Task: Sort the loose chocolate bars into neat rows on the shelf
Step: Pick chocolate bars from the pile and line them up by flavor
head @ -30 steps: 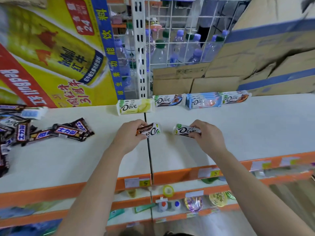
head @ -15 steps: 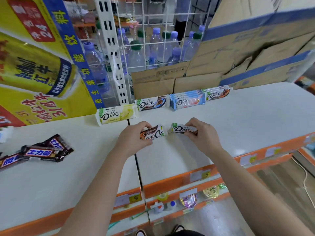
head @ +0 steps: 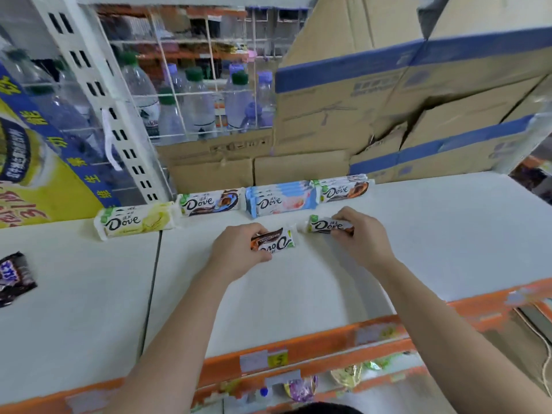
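Four Dove stacks (head: pixel 280 201) already line the shelf (head: pixel 418 234) back; in front of them, your left hand (head: pixel 239 252) and right hand (head: pixel 361 237) each grip one unsorted bar.

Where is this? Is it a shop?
Most likely a small shop or supermarket. Dove chocolate bars sit in rows on a white shelf, price tags line its orange edge, and water bottles stand behind a wire rack.
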